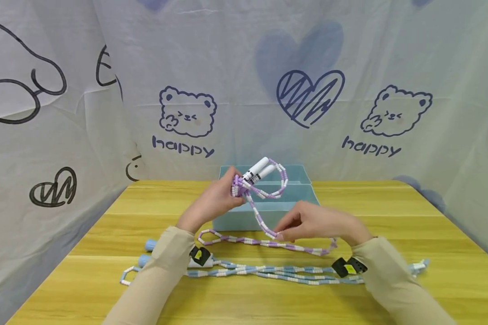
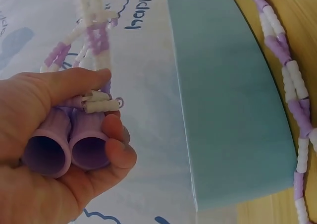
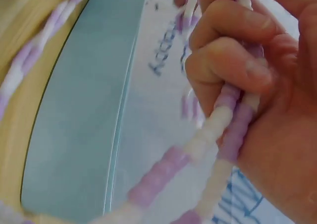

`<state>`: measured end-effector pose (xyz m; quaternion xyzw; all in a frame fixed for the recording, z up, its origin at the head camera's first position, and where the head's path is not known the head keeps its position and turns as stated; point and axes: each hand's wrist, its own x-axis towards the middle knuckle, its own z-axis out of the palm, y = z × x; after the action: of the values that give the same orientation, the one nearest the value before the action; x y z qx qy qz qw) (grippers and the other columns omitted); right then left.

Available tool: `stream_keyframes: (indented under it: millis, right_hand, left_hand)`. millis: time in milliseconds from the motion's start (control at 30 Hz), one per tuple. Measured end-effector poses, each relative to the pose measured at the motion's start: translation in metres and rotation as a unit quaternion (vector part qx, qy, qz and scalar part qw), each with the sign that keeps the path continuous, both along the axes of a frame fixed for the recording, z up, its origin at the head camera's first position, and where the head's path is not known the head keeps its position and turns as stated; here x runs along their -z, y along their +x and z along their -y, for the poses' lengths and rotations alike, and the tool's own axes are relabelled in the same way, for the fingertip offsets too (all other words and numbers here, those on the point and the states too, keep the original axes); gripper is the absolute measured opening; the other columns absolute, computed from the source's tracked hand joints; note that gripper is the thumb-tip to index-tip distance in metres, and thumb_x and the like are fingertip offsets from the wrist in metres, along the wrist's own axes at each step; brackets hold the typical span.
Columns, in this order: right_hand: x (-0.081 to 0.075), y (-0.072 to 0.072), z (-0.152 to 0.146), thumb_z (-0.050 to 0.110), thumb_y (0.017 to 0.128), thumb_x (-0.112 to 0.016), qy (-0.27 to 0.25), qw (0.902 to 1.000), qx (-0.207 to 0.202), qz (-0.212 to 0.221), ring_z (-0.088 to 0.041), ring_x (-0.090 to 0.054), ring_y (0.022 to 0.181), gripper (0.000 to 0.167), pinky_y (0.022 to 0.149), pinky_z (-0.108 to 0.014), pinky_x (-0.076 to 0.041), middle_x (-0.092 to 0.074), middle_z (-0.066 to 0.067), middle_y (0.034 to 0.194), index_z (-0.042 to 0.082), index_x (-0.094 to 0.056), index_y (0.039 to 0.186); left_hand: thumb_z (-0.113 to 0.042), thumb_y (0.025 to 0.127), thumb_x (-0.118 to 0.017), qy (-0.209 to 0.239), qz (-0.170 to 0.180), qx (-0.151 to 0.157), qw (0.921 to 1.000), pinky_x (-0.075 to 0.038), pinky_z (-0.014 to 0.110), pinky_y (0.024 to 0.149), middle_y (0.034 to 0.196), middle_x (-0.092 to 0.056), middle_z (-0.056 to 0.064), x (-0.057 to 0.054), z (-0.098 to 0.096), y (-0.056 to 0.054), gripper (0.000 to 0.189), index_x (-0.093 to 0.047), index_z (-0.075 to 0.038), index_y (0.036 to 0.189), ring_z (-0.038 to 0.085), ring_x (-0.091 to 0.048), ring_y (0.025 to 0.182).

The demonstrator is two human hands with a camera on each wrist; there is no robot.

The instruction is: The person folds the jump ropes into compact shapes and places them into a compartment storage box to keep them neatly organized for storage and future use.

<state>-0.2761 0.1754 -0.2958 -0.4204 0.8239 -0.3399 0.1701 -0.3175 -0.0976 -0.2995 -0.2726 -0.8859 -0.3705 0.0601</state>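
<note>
Over the front of the light-blue box, my left hand [image 1: 213,204] grips a purple-and-white beaded jump rope [image 1: 259,219]. Two white-barrelled handles [image 1: 255,170] stick up past my fingers, and their hollow purple ends [image 2: 47,154] show below the palm in the left wrist view. Some rope is bunched against the thumb, and a loop hangs off the handles' far side. My right hand [image 1: 319,224], lower and to the right, has its fingers curled round two strands [image 3: 161,177] of this rope. A further length of purple-and-white rope [image 1: 264,243] lies along the table below.
The light-blue box [image 1: 232,221], with a divider inside, stands at the back of the wooden table [image 1: 105,234]. A blue-and-white beaded jump rope [image 1: 301,276] stretches across the front, partly hidden under my forearms. A printed white cloth [image 1: 244,108] hangs behind the table.
</note>
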Motion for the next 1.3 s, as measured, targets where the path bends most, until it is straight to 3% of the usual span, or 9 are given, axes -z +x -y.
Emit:
stream_keyframes:
  millis: [200, 400, 633, 800, 1000, 1200, 1300]
  right_hand:
    - [-0.006, 0.017, 0.017, 0.022, 0.099, -0.061, -0.048, 0.9979, -0.029, -0.033, -0.010, -0.047, 0.059, 0.030, 0.057, -0.022, -0.041, -0.055, 0.006, 0.070, 0.017, -0.068, 0.128]
    - [-0.005, 0.022, 0.027, 0.019, 0.101, -0.057, -0.073, 0.9962, -0.029, -0.038, -0.011, -0.042, 0.058, 0.038, 0.056, -0.023, -0.037, -0.044, 0.004, 0.068, 0.016, -0.058, 0.139]
    - [-0.005, 0.018, 0.021, 0.019, 0.103, -0.053, -0.101, 0.9943, 0.004, -0.033, -0.015, -0.040, 0.054, 0.046, 0.051, -0.025, -0.037, -0.044, 0.000, 0.064, 0.020, -0.047, 0.148]
    - [-0.009, 0.011, 0.006, 0.020, 0.101, -0.057, -0.110, 0.9910, 0.060, -0.047, -0.016, -0.040, 0.054, 0.038, 0.048, -0.025, -0.036, -0.046, -0.003, 0.066, 0.018, -0.057, 0.139]
    - [-0.017, 0.003, -0.019, 0.021, 0.098, -0.062, -0.121, 0.9801, 0.137, -0.078, -0.019, -0.045, 0.063, 0.028, 0.053, -0.026, -0.040, -0.053, -0.005, 0.077, 0.015, -0.068, 0.125]
    - [-0.026, -0.003, -0.040, 0.020, 0.095, -0.067, -0.144, 0.9693, 0.172, -0.102, -0.024, -0.060, 0.090, 0.027, 0.073, -0.032, -0.054, -0.065, -0.003, 0.118, 0.017, -0.069, 0.122]
    - [-0.028, -0.005, -0.046, 0.025, 0.094, -0.069, -0.136, 0.9636, 0.200, -0.114, -0.024, -0.062, 0.091, 0.025, 0.075, -0.032, -0.055, -0.066, -0.003, 0.117, 0.016, -0.070, 0.118]
  left_hand:
    - [-0.012, 0.084, -0.078, -0.029, -0.025, -0.008, 0.9992, -0.052, 0.031, 0.060, 0.089, -0.063, 0.001, 0.005, -0.006, 0.001, 0.045, -0.045, -0.015, 0.115, 0.018, -0.058, 0.067]
    - [-0.027, 0.082, -0.082, -0.056, -0.043, -0.011, 0.9975, -0.051, 0.029, 0.060, 0.085, -0.062, -0.001, 0.008, -0.009, 0.002, 0.049, -0.045, -0.016, 0.111, 0.015, -0.058, 0.067]
    - [-0.027, 0.095, -0.067, -0.091, -0.062, 0.018, 0.9937, -0.044, 0.026, 0.051, 0.075, -0.056, 0.000, 0.011, -0.009, 0.004, 0.026, -0.048, -0.017, 0.109, 0.012, -0.048, 0.058]
    - [-0.025, 0.100, -0.058, -0.103, -0.066, 0.027, 0.9922, -0.037, 0.025, 0.048, 0.072, -0.052, 0.002, 0.013, -0.009, 0.003, 0.015, -0.046, -0.018, 0.105, 0.010, -0.042, 0.052]
    - [-0.031, 0.101, -0.054, -0.124, -0.033, 0.030, 0.9913, -0.031, 0.026, 0.045, 0.065, -0.041, 0.000, 0.015, -0.010, 0.003, 0.016, -0.042, -0.020, 0.105, 0.010, -0.033, 0.047]
    - [-0.031, 0.098, -0.052, -0.129, -0.032, 0.029, 0.9906, -0.031, 0.027, 0.045, 0.066, -0.042, 0.000, 0.014, -0.013, 0.003, 0.010, -0.046, -0.023, 0.103, 0.009, -0.033, 0.048]
    - [-0.029, 0.095, -0.052, -0.136, -0.037, 0.031, 0.9896, -0.031, 0.027, 0.047, 0.067, -0.043, -0.001, 0.014, -0.014, 0.002, 0.007, -0.048, -0.025, 0.098, 0.009, -0.033, 0.049]
